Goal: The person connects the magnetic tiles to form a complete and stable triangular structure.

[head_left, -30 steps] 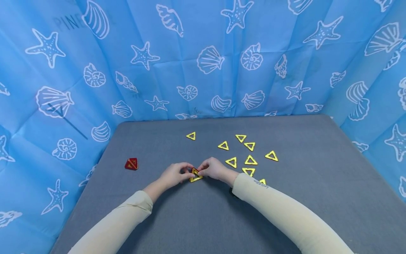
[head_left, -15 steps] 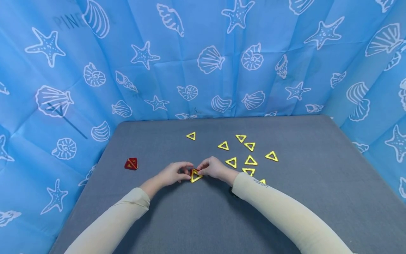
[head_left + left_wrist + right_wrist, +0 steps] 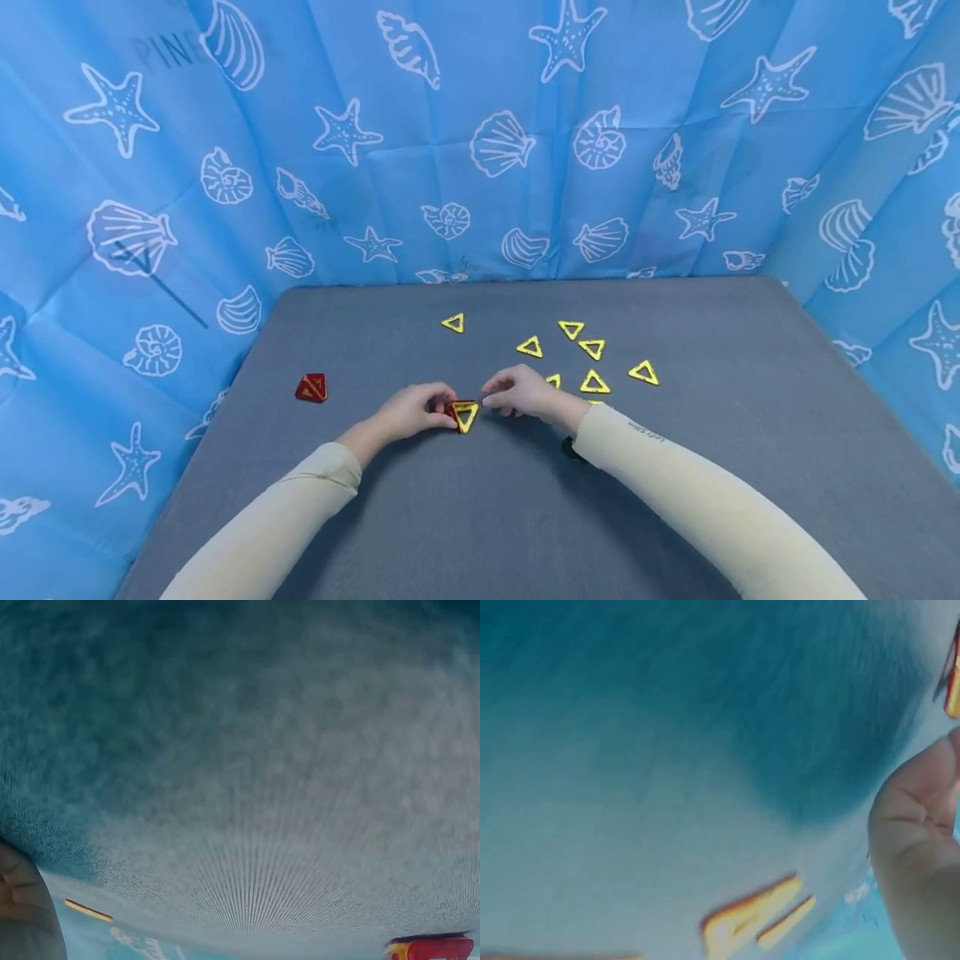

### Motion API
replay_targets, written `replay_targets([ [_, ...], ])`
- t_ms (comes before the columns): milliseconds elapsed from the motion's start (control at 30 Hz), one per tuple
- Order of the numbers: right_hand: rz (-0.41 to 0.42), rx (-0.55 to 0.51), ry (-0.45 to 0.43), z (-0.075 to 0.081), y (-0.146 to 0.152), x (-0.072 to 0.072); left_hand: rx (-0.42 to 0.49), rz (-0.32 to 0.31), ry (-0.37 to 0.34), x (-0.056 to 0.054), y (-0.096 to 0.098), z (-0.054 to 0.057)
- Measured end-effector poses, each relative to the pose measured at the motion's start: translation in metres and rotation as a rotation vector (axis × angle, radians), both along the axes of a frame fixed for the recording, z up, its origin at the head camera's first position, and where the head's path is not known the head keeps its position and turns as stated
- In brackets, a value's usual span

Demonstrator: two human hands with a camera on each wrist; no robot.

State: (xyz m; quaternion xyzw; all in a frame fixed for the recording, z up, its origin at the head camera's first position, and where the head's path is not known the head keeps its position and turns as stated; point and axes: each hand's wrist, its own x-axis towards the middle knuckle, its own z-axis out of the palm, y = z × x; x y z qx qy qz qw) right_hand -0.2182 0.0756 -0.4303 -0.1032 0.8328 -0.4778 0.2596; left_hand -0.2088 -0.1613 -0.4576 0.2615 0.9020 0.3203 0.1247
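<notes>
In the head view my left hand [image 3: 416, 408] grips the left side of a yellow triangle frame [image 3: 466, 416] with red behind or under it. These look like magnetic tiles, though how they join is too small to tell. My right hand [image 3: 525, 391] is just right of the frame, its fingers loosely bent, with nothing visible held. In the right wrist view its thumb [image 3: 915, 825] lies near a yellow and red tile edge [image 3: 953, 690]. Part of the left hand [image 3: 22, 907] shows at the left wrist view's lower left.
Several yellow triangles [image 3: 594, 382] lie flat right of centre, some partly hidden by the right arm. One lone triangle [image 3: 453, 322] lies farther back. A red piece [image 3: 311, 387] sits on the left of the grey table [image 3: 420, 517]. A blue patterned curtain [image 3: 450, 142] hangs behind.
My right hand has let go of the triangle frame and moved slightly right. The frame has turned a little, its point now toward me. My left hand keeps its hold.
</notes>
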Motion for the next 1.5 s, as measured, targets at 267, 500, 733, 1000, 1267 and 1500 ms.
replay_targets([
  [267, 0.070, -0.051, 0.019, 0.019, 0.046, -0.002, -0.007, 0.048, -0.006, 0.002, 0.000, -0.004],
  [500, 0.071, -0.035, 0.029, 0.029, 0.087, 0.001, -0.016, 0.050, -0.011, 0.004, -0.002, -0.004],
  [733, 0.202, -0.020, 0.078, 0.026, 0.129, 0.012, -0.022, 0.051, -0.025, 0.002, -0.001, -0.006],
  [1000, 0.473, -0.029, 0.194, 0.013, 0.172, 0.020, -0.061, 0.058, -0.077, 0.000, 0.000, -0.003],
  [1267, 0.574, -0.013, 0.159, -0.002, 0.188, 0.020, -0.105, 0.001, -0.107, -0.005, 0.001, 0.001],
  [1500, 0.567, 0.057, 0.142, -0.005, 0.186, 0.017, -0.100, 0.060, -0.154, -0.006, 0.005, 0.004],
])
